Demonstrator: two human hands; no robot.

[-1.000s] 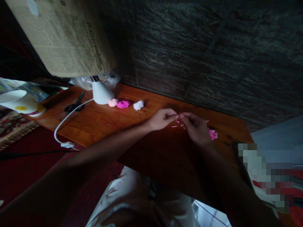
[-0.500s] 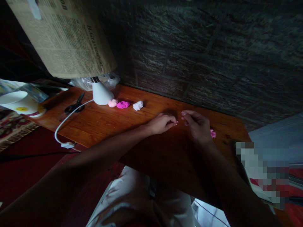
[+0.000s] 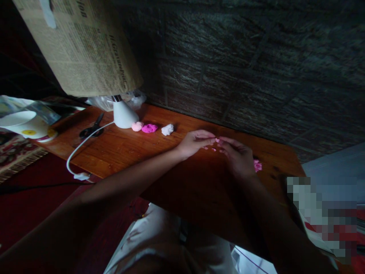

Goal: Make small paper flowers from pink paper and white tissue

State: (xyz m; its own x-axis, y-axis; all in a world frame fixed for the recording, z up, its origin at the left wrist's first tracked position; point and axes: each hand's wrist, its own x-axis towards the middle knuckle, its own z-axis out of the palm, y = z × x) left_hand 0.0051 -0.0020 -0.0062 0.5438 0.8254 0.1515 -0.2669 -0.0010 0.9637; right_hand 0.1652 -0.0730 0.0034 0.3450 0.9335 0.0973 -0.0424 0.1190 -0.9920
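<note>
Over the table [image 3: 128, 152], left hand [image 3: 192, 145] and right hand [image 3: 238, 156] pinch a small pink piece [image 3: 217, 140] between fingertips; ruffled clump [image 3: 257, 165] beside right hand looks shaped, pink bits [image 3: 213, 149] lie loose, three lumps [image 3: 149, 128] look unshaped.

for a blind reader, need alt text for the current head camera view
A person's left hand and right hand hold a small pink piece between them over a wooden table. A pale pink lump, a magenta lump and a white lump lie near a lamp; a ruffled pink piece lies beside the right hand.
</note>
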